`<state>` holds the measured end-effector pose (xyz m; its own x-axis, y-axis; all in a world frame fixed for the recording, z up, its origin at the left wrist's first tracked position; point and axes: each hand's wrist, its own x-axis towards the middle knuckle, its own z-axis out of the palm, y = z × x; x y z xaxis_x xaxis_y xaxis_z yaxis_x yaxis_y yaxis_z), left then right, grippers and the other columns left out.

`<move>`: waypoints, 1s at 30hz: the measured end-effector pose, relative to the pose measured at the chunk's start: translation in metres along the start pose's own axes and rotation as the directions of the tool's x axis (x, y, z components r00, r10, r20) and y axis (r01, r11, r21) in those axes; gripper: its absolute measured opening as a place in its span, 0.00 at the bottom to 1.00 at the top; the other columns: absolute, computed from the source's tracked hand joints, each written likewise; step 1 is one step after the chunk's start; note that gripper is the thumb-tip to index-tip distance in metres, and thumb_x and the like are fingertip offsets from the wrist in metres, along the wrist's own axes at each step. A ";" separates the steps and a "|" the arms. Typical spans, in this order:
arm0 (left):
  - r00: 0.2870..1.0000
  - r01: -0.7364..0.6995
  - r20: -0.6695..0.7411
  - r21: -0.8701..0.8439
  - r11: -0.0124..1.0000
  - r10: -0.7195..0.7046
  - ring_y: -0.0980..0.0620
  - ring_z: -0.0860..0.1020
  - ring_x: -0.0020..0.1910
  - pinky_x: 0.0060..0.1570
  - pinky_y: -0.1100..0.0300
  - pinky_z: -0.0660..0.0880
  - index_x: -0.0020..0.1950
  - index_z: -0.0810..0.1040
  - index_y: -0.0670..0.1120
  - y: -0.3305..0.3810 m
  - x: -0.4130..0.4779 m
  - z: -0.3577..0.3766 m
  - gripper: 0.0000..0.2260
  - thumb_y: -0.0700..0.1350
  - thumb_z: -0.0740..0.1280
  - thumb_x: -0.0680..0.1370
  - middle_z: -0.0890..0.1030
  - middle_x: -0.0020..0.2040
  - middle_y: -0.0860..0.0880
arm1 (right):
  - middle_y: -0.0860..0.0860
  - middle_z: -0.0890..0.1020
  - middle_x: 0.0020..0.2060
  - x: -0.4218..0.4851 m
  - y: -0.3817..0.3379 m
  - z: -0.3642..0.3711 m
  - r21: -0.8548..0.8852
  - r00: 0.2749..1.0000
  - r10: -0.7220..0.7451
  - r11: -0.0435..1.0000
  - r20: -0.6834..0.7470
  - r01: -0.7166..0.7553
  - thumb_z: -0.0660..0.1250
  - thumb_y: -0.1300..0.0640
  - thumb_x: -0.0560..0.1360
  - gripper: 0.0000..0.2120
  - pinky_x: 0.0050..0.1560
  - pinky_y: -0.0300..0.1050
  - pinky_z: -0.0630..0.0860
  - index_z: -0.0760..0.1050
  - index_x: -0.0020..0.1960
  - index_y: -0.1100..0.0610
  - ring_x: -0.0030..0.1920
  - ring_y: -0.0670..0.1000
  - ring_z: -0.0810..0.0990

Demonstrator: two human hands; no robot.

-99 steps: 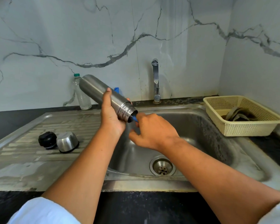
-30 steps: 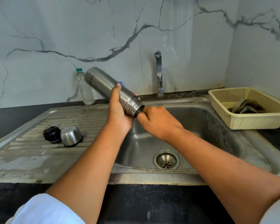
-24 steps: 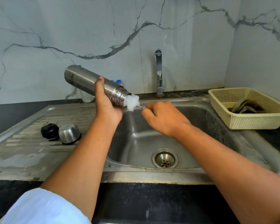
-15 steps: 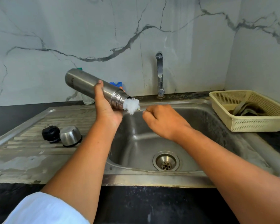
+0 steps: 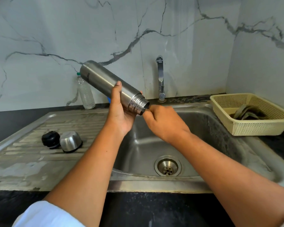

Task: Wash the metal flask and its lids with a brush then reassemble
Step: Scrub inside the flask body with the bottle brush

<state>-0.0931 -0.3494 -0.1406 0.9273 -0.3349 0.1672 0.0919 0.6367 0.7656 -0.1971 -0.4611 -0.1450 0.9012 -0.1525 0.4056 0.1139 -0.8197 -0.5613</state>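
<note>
view from a head-worn camera, looking down at a person's two bare forearms reaching over a stainless steel sink [image 5: 208, 128]. the left hand [image 5: 120, 113] gripped a metal flask [image 5: 103, 81] around its lower body, thumb lying up along the near side and fingers wrapped behind. the flask was held in the air above the left edge of the basin, tilted so that its closed base pointed up and left towards the wall and its threaded open mouth pointed down and right. the right hand [image 5: 162, 122] was pressed against that mouth, fingers curled into a tight fist; what they held was hidden, so i cannot tell whether it gripped anything. the two hands were close together, nearly touching at the flask's neck. on the ribbed draining board [image 5: 31, 161] to the left lay the flask's two lids, touching each other: a black inner stopper [image 5: 50, 139] and, to its right, a steel cup lid [image 5: 70, 141] resting mouth down. a round drain [image 5: 167, 167] sat in the basin floor. a chrome tap [image 5: 160, 76] stood at the back, beside a marble-patterned wall. a clear plastic bottle [image 5: 86, 95] with a green cap stood behind the flask. on the right rim sat a cream plastic basket [image 5: 252, 126] holding a crumpled dark cloth [image 5: 247, 112].
</note>
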 end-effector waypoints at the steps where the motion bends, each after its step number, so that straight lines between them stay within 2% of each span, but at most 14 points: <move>1: 1.000 0.012 -0.002 0.044 0.999 -0.012 0.46 0.84 0.48 0.55 0.50 0.81 0.62 0.77 0.42 0.000 -0.001 0.001 0.24 0.62 0.68 0.79 0.84 0.49 0.43 | 0.50 0.76 0.34 0.000 0.005 -0.002 -0.054 0.999 0.001 0.999 -0.038 -0.003 0.56 0.47 0.82 0.14 0.30 0.45 0.63 0.69 0.39 0.50 0.34 0.53 0.75; 3: 0.996 0.071 -0.060 0.186 0.980 -0.061 0.46 0.84 0.56 0.61 0.49 0.80 0.64 0.78 0.44 -0.006 0.000 0.000 0.28 0.67 0.67 0.78 0.86 0.56 0.44 | 0.50 0.75 0.34 -0.001 0.014 -0.005 -0.178 0.994 0.011 0.983 -0.107 -0.030 0.54 0.45 0.82 0.14 0.32 0.46 0.67 0.73 0.47 0.52 0.35 0.57 0.76; 5: 0.984 0.122 -0.158 0.273 0.954 -0.080 0.47 0.84 0.57 0.57 0.50 0.81 0.61 0.78 0.47 -0.011 0.000 -0.001 0.24 0.65 0.68 0.78 0.86 0.56 0.44 | 0.50 0.72 0.33 0.000 0.020 -0.004 -0.288 0.989 0.025 0.955 -0.144 -0.066 0.55 0.44 0.82 0.16 0.34 0.48 0.69 0.75 0.54 0.53 0.34 0.56 0.74; 8: 0.964 0.140 -0.252 0.217 0.966 -0.084 0.45 0.83 0.55 0.51 0.52 0.82 0.56 0.76 0.44 -0.009 0.003 -0.002 0.14 0.53 0.71 0.80 0.84 0.55 0.41 | 0.48 0.67 0.31 0.002 0.026 -0.005 -0.380 0.991 0.046 0.920 -0.129 -0.092 0.55 0.45 0.82 0.16 0.32 0.47 0.65 0.75 0.57 0.54 0.29 0.52 0.68; 10: 0.958 0.165 -0.254 0.127 0.978 -0.129 0.43 0.82 0.57 0.58 0.46 0.81 0.63 0.75 0.42 -0.004 0.003 -0.003 0.19 0.52 0.73 0.79 0.82 0.57 0.38 | 0.49 0.70 0.32 0.003 0.026 -0.004 -0.402 0.995 0.044 0.912 -0.095 -0.078 0.56 0.45 0.82 0.16 0.34 0.48 0.68 0.76 0.57 0.54 0.32 0.55 0.72; 12: 0.956 0.179 -0.237 0.016 0.984 -0.171 0.40 0.82 0.58 0.62 0.39 0.78 0.64 0.74 0.42 -0.001 0.004 -0.004 0.25 0.56 0.75 0.77 0.82 0.57 0.37 | 0.52 0.76 0.38 0.003 0.023 -0.002 -0.387 0.998 0.033 0.921 -0.050 -0.050 0.55 0.44 0.82 0.16 0.38 0.49 0.71 0.76 0.56 0.54 0.37 0.58 0.74; 14: 0.959 0.158 -0.226 -0.072 0.985 -0.170 0.39 0.84 0.56 0.59 0.37 0.80 0.63 0.76 0.42 0.000 0.006 -0.005 0.27 0.60 0.76 0.74 0.83 0.57 0.39 | 0.52 0.77 0.40 0.002 0.019 0.003 -0.350 1.000 0.008 0.937 0.004 -0.006 0.55 0.45 0.82 0.14 0.39 0.49 0.71 0.74 0.52 0.52 0.39 0.58 0.74; 16: 0.963 0.094 -0.239 -0.133 0.987 -0.124 0.41 0.85 0.51 0.53 0.40 0.82 0.63 0.78 0.44 0.002 0.006 -0.009 0.29 0.62 0.77 0.72 0.85 0.54 0.41 | 0.51 0.75 0.38 0.001 0.013 0.007 -0.297 0.998 -0.038 0.953 0.057 0.053 0.55 0.45 0.81 0.12 0.37 0.48 0.68 0.70 0.45 0.51 0.38 0.57 0.74; 18: 0.957 0.019 -0.282 -0.173 0.985 -0.068 0.43 0.86 0.45 0.47 0.44 0.84 0.62 0.79 0.44 0.008 0.009 -0.017 0.29 0.61 0.78 0.71 0.85 0.49 0.42 | 0.50 0.73 0.34 0.000 0.011 0.007 -0.233 0.994 -0.075 0.968 0.084 0.092 0.56 0.46 0.81 0.15 0.32 0.46 0.64 0.66 0.38 0.51 0.35 0.55 0.73; 20: 0.955 -0.046 -0.296 -0.223 0.974 -0.023 0.45 0.85 0.37 0.42 0.50 0.83 0.56 0.79 0.42 0.020 0.012 -0.024 0.22 0.58 0.76 0.74 0.84 0.42 0.43 | 0.50 0.73 0.31 -0.002 0.011 0.003 -0.194 0.991 -0.096 0.975 0.089 0.112 0.56 0.48 0.81 0.17 0.30 0.45 0.61 0.66 0.35 0.52 0.31 0.53 0.71; 22: 0.961 -0.096 -0.278 -0.270 0.958 0.018 0.46 0.83 0.33 0.39 0.54 0.82 0.51 0.79 0.41 0.025 0.012 -0.026 0.18 0.57 0.72 0.77 0.82 0.38 0.44 | 0.50 0.72 0.30 -0.003 0.010 0.002 -0.178 0.990 -0.111 0.976 0.089 0.126 0.57 0.49 0.81 0.18 0.30 0.45 0.60 0.66 0.34 0.53 0.30 0.52 0.71; 26: 0.976 -0.049 -0.219 -0.126 0.991 0.020 0.46 0.82 0.38 0.43 0.54 0.82 0.59 0.77 0.43 0.002 0.009 -0.017 0.22 0.59 0.72 0.76 0.81 0.42 0.43 | 0.50 0.73 0.32 -0.001 0.000 0.013 -0.123 0.986 -0.111 0.984 0.124 0.126 0.57 0.48 0.81 0.16 0.33 0.46 0.64 0.64 0.34 0.49 0.33 0.54 0.72; 28: 0.979 -0.053 -0.205 -0.136 0.989 0.025 0.46 0.82 0.40 0.44 0.53 0.82 0.63 0.77 0.43 0.004 0.007 -0.013 0.24 0.59 0.72 0.75 0.81 0.44 0.42 | 0.50 0.73 0.32 -0.001 0.002 0.007 -0.097 0.988 -0.098 0.989 0.120 0.109 0.57 0.49 0.81 0.16 0.31 0.45 0.63 0.64 0.34 0.48 0.32 0.52 0.71; 30: 0.974 -0.098 -0.219 -0.193 0.976 0.054 0.46 0.84 0.38 0.41 0.54 0.83 0.62 0.77 0.41 0.017 0.009 -0.016 0.24 0.58 0.72 0.76 0.82 0.42 0.43 | 0.51 0.73 0.30 -0.003 0.007 -0.002 -0.082 0.988 -0.105 0.990 0.113 0.115 0.56 0.50 0.81 0.17 0.30 0.45 0.61 0.65 0.33 0.50 0.31 0.52 0.70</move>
<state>-0.0777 -0.3305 -0.1358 0.9879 -0.1394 0.0681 0.0692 0.7886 0.6110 -0.1999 -0.4677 -0.1489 0.9257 -0.0023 0.3782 0.1817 -0.8743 -0.4501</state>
